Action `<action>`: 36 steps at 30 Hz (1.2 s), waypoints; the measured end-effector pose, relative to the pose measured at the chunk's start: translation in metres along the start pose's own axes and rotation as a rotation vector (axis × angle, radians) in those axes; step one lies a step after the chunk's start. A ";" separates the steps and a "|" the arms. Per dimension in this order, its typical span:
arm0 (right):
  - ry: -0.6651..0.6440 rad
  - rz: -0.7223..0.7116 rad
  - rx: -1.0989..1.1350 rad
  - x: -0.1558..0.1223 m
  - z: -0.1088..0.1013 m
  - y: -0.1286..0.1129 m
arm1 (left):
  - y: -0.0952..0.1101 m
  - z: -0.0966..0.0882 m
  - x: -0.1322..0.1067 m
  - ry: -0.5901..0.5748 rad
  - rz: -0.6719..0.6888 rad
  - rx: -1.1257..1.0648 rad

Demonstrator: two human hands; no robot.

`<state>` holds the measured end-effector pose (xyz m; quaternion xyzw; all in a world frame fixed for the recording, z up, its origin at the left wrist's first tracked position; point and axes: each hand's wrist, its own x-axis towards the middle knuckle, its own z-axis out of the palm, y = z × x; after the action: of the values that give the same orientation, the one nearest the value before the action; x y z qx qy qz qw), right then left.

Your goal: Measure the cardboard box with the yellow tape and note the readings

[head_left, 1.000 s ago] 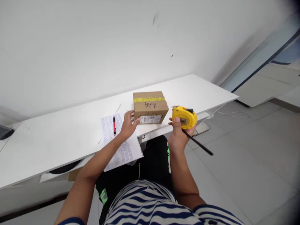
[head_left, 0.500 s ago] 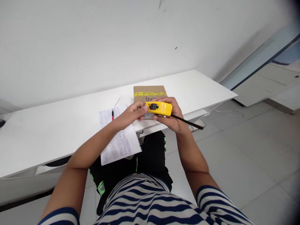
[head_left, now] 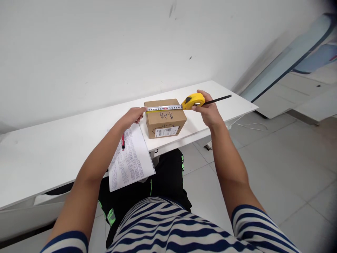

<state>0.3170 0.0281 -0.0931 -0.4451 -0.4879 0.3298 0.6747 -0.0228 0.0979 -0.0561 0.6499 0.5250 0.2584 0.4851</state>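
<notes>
A small cardboard box (head_left: 165,122) with yellow tape and a white label stands on the white table (head_left: 52,147). My right hand (head_left: 207,110) grips a yellow tape measure (head_left: 193,100) at the box's right top edge, together with a thin black pencil (head_left: 217,100). The white measuring blade (head_left: 163,108) runs across the box's top. My left hand (head_left: 133,116) pinches the blade's end at the box's left top edge.
A printed sheet of paper (head_left: 129,160) hangs over the table's near edge, left of the box, with a red pen (head_left: 123,141) on it. A white wall stands behind the table. Grey tiled floor (head_left: 276,168) lies to the right.
The hands moved from in front of the box up onto its top. The tape blade has been pulled out, with the right hand going right and the left holding the end at the left edge.
</notes>
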 end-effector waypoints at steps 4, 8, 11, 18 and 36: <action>0.008 0.010 0.036 0.004 0.000 0.014 | -0.002 0.012 -0.005 -0.049 -0.029 0.063; 0.020 0.000 0.024 0.007 0.003 0.021 | 0.002 0.017 -0.010 -0.074 -0.049 0.083; 0.039 -0.002 -0.008 0.008 0.003 0.024 | 0.001 0.017 -0.011 -0.072 -0.029 0.100; 0.078 -0.005 0.002 0.009 0.005 0.023 | -0.004 0.015 -0.006 -0.096 0.032 0.133; -0.469 -0.698 -0.403 -0.093 0.087 -0.081 | -0.015 -0.012 -0.096 -0.254 0.400 -0.354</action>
<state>0.2064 -0.0604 -0.0414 -0.2900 -0.8020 0.0734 0.5169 -0.0694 0.0122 -0.0481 0.6727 0.2685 0.3530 0.5922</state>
